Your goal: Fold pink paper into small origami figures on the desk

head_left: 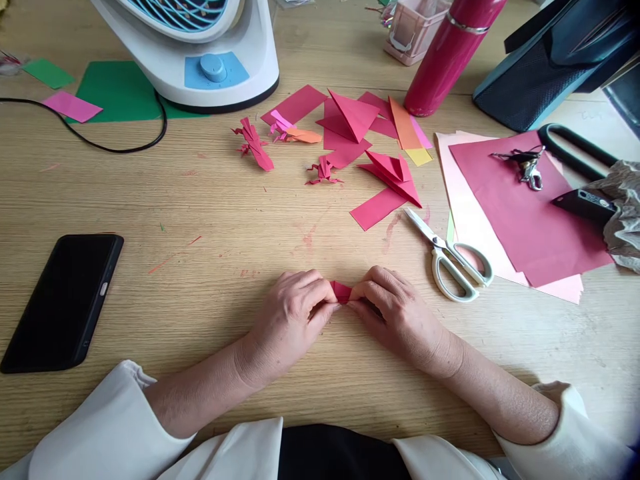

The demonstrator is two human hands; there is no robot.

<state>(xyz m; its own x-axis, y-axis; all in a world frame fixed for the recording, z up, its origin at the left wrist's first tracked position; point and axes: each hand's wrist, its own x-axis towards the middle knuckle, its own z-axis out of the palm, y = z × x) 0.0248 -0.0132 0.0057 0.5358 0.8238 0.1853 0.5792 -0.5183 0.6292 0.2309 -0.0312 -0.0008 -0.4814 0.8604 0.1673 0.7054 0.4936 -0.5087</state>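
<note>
Between my two hands is a small folded piece of red paper [342, 292], mostly covered by my fingers. My left hand [295, 310] pinches its left end between thumb and fingers. At the right end, my right hand [397, 313] grips it the same way. Both hands are low over the table, close together. Beyond them lie a small red origami figure [324, 171], a second red origami figure [254, 145] and a pink and orange one [293, 130]. Folded red paper [393, 175] and red strips [379, 208] lie right of these. Scissors [450, 257] rest near my right hand, blades pointing away.
A black phone [63, 303] lies at left. A white fan [225, 50] stands at the back, its black cable [125, 148] curling left beside green paper [113, 90]. A magenta bottle [453, 57] stands behind the cut papers. Keys [531, 167] sit on large red sheets [525, 213] at right.
</note>
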